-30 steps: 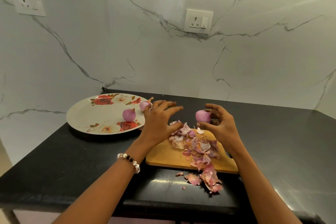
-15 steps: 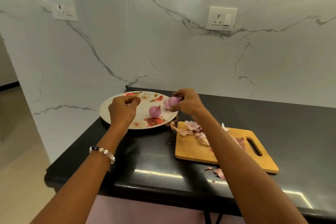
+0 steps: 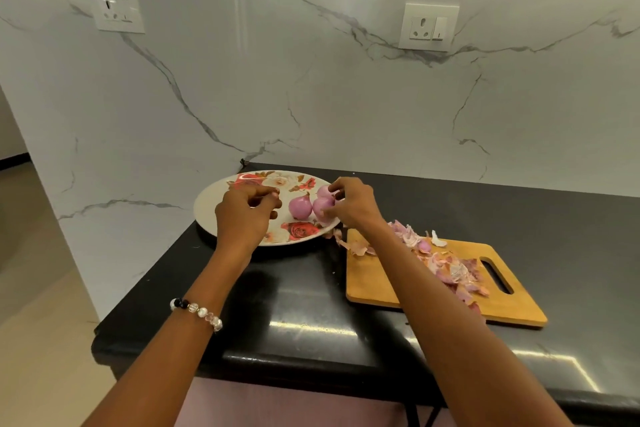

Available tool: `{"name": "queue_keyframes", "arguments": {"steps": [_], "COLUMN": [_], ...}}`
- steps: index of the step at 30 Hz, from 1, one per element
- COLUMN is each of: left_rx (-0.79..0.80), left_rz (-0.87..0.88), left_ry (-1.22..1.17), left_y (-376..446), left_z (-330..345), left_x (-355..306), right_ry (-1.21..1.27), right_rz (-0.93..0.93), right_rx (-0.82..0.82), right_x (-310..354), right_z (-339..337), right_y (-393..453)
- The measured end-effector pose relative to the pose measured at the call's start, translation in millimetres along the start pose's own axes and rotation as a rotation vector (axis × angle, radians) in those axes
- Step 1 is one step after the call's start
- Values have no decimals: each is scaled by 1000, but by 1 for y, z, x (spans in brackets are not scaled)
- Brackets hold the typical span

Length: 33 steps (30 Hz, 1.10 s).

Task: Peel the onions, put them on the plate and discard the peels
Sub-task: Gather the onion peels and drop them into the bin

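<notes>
A floral plate point(image 3: 212, 208) sits on the black counter at the back left. Three peeled purple onions lie on it: one in the middle point(image 3: 300, 206), one to its right point(image 3: 321, 207) and one behind that point(image 3: 324, 190). My right hand point(image 3: 355, 206) reaches over the plate's right rim, its fingers curled round the right onion. Over the plate's middle hovers my left hand point(image 3: 244, 215), fingertips drawn together against the thumb. I see nothing between them. Onion peels point(image 3: 446, 267) lie heaped on the wooden cutting board point(image 3: 377, 282).
The marble wall behind carries two sockets point(image 3: 427, 27). A few peels point(image 3: 334, 236) lie on the counter between plate and board. The counter's left end point(image 3: 104, 333) drops to the floor, and its front edge runs just below my forearms.
My right hand carried the peeled onion from above the board to the plate and set it beside the others. My left hand moved over the plate. The view swung left.
</notes>
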<state>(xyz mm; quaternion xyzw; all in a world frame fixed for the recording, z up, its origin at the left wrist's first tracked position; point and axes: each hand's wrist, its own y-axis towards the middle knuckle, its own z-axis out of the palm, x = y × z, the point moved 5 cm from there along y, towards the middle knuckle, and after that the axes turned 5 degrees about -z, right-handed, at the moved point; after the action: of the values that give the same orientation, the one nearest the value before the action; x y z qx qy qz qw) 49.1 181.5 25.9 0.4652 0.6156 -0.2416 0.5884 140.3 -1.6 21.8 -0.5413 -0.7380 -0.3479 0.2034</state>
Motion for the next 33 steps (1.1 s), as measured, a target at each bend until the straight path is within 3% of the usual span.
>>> {"name": "queue_keyframes", "arguments": {"steps": [4,7,12,15,18,28,33], "left_rx": [197,369,355,391,359,238,193], "left_rz": [17,-64,-68,-138,-223,-344,-289], "left_ry": [46,110,295,296,243,18,-137], "left_y": [-28,-54,-78,-87,-91,-78,-68], "left_z": [25,51,83,101,113,128,134], "left_x": [-12,-13,-6,-4,-6,11,-1], "right_ry": [162,144,-150,-318,-331,61,438], "right_rz": [0,66,341,525,524,657,545], "right_rx": [-74,-158,-310,-214,-159,-431,-582], "right_x": [8,-15,-91,-129,-141,-165,-166], "right_z": [-54,-105,-157,-160,-150,-166,-176], "right_y": [-38,-75,-121,-138,-144,-148,-139]}}
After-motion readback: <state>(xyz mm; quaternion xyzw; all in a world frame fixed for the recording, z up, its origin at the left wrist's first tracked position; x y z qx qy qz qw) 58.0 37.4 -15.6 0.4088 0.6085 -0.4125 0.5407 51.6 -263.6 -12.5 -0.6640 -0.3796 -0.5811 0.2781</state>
